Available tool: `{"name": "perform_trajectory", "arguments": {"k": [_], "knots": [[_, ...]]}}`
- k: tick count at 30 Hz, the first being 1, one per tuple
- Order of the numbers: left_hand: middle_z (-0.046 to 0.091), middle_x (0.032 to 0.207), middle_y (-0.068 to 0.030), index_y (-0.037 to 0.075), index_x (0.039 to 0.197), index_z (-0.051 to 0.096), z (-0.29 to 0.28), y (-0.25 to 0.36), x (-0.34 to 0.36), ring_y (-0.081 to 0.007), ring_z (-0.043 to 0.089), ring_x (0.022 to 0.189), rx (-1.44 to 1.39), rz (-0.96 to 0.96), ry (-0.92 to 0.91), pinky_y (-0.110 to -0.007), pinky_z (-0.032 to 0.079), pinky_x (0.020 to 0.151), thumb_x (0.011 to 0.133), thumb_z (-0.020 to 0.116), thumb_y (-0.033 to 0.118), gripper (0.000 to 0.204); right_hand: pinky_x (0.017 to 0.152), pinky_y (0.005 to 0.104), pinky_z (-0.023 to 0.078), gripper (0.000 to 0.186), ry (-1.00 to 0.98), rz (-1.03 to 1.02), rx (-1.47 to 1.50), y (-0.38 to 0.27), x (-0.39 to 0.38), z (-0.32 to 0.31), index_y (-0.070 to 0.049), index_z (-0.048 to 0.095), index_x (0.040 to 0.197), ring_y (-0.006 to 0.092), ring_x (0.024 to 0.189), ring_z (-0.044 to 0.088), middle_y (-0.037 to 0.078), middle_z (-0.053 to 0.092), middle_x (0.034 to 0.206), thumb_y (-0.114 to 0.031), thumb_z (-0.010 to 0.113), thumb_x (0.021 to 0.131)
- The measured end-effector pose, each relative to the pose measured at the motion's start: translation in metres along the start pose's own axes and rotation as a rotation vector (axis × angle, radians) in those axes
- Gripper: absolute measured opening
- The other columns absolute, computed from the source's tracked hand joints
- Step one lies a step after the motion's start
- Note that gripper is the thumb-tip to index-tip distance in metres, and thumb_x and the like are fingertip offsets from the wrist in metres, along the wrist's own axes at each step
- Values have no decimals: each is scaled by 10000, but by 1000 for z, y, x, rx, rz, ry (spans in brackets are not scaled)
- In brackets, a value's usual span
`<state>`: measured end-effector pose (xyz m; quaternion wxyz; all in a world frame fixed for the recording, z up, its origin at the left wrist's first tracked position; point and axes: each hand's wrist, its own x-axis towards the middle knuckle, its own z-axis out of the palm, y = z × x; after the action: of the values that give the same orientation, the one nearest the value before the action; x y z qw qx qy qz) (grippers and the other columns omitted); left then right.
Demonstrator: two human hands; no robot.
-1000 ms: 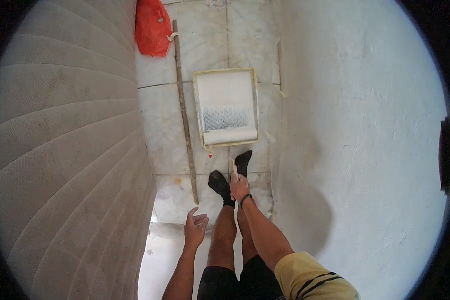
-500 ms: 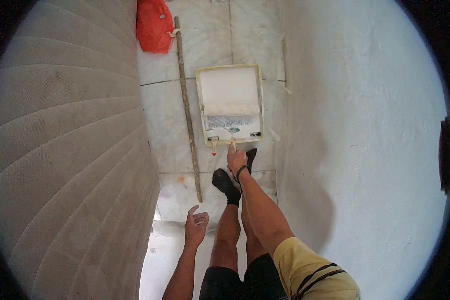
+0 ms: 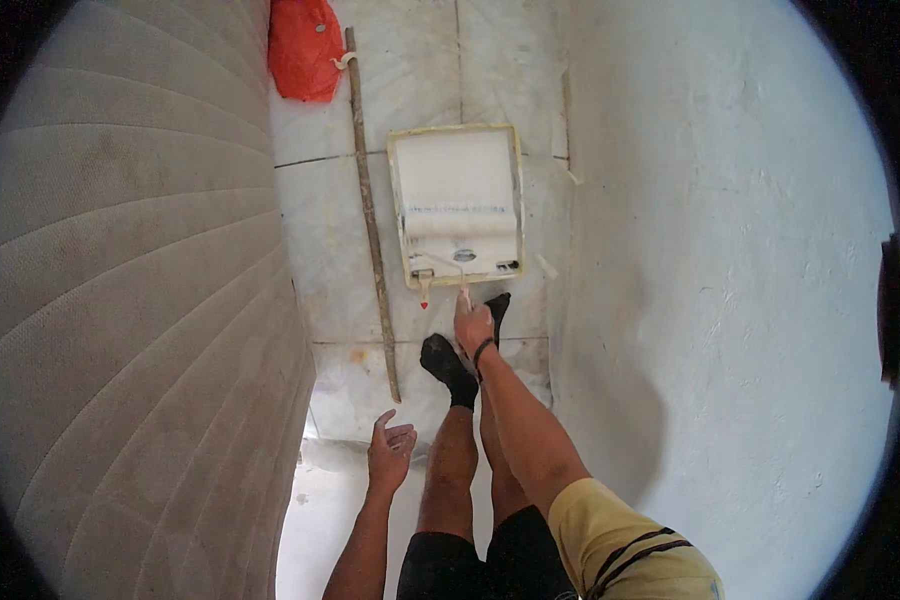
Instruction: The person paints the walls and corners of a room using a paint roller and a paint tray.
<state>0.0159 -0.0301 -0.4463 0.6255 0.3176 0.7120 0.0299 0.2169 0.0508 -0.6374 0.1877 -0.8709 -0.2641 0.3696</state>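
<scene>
My right hand (image 3: 473, 322) is closed round the handle of a paint roller (image 3: 460, 224). The white roller sleeve lies across a paint tray (image 3: 519, 190) on the floor, wet with white paint. Its thin wire frame runs back over the tray's near edge to my fingers. My left hand (image 3: 390, 452) hangs near the lower end of a long wooden stick, touching nothing, fingers apart and slightly bent. At the tray's near left corner, a small pale piece with a red tip (image 3: 424, 304) sticks out over the rim.
The wooden stick (image 3: 372, 220) lies left of the tray, beside a red plastic bag (image 3: 305, 55). A quilted grey-beige mattress-like surface (image 3: 150, 300) rises on the left; a white wall (image 3: 740, 300) stands on the right. My feet in black socks (image 3: 447, 368) are just below the tray.
The roller has moved slightly toward me down the tray, covering the bare ribbed strip and showing a narrow one behind it. My left hand has barely moved.
</scene>
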Motion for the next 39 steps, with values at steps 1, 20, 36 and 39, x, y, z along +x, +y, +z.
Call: {"name": "perform_trajectory", "arguments": {"k": [1,20,36,39], "knots": [[631,1013,-144,38,1283,377,-4,-2,0,-181,601,915,13,-9,19,-297,492,821,843,627,70,507,397,375,445,489,-12,2,9,-6,7,7,42,546,681,245,432,570,138,542,523,-383,457,906],[637,1004,-140,53,1276,392,3,5,-3,-185,599,921,-11,-17,0,-314,479,836,845,633,94,496,421,378,439,521,37,-206,79,15,13,3,17,544,690,254,418,529,148,522,523,-442,443,914],[638,997,-142,45,1279,389,4,13,-1,-205,613,906,-15,-21,2,-320,485,821,823,634,80,519,436,387,459,461,-63,-81,-64,-16,-16,-26,41,559,828,294,456,577,180,576,585,-400,453,909],[633,1006,-141,44,1281,382,-9,10,-9,-198,603,924,11,-40,42,-320,479,840,832,629,70,512,418,380,448,434,-100,-39,77,-57,-2,-11,34,555,854,294,434,561,170,562,568,-383,454,915]]}}
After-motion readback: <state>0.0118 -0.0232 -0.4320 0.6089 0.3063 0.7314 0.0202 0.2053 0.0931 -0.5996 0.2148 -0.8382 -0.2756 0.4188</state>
